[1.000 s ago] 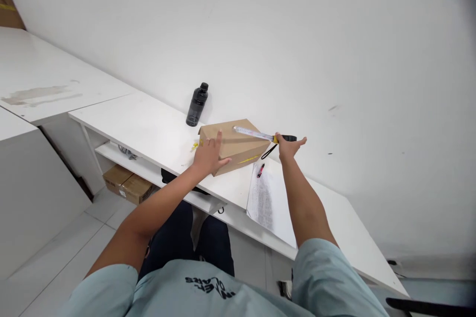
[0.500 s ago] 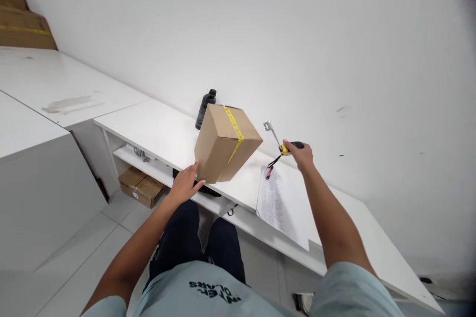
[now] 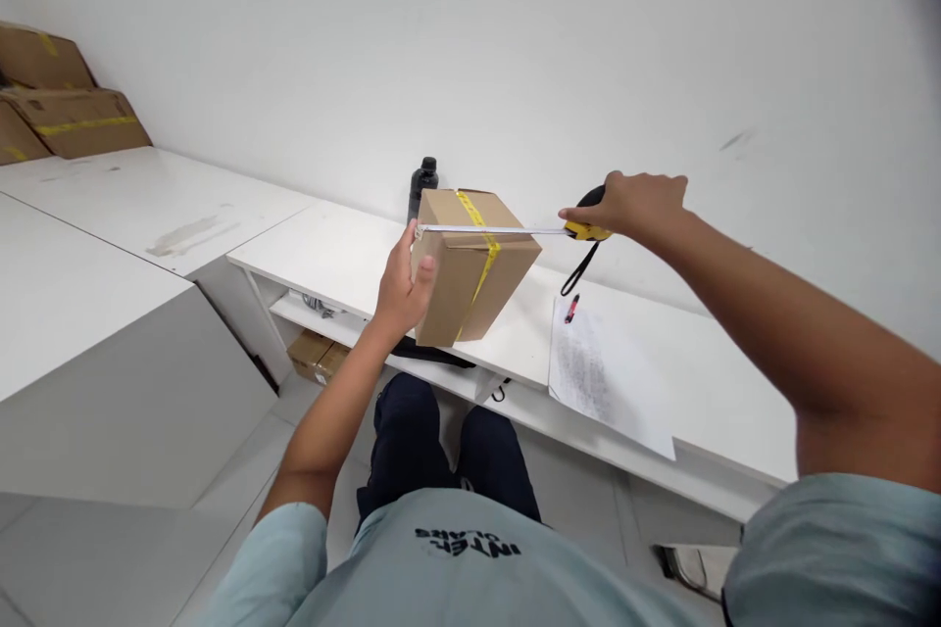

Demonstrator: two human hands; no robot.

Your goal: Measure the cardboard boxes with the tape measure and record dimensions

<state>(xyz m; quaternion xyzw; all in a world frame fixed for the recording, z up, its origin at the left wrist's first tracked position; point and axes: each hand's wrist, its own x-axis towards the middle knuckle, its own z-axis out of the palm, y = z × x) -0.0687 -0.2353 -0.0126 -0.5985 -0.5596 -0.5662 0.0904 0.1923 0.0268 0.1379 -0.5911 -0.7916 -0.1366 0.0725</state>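
Note:
On the white shelf unit stands a cardboard box (image 3: pixel 470 289) sealed with yellow tape. My left hand (image 3: pixel 403 286) is at its left corner, thumb on the near side, fingertips at the metal hook end of the tape measure's blade. The blade (image 3: pixel 507 230) runs straight along the near top edge and past the right corner. My right hand (image 3: pixel 639 201) grips the yellow and black tape measure case (image 3: pixel 588 227) in the air right of the box. A black wrist strap (image 3: pixel 579 271) dangles from the case.
Behind the box, a dark bottle (image 3: pixel 423 186) stands by the wall. Written paper sheets (image 3: pixel 607 382) with a red and black pen (image 3: pixel 571 309) lie to the right, overhanging the front edge. Taped cartons (image 3: pixel 88 122) are stacked far left; another carton (image 3: pixel 316 356) sits below the shelf.
My left hand has risen from the box's lower corner to its top left corner. My right hand has lifted the tape measure, and its blade now stretches across the box top.

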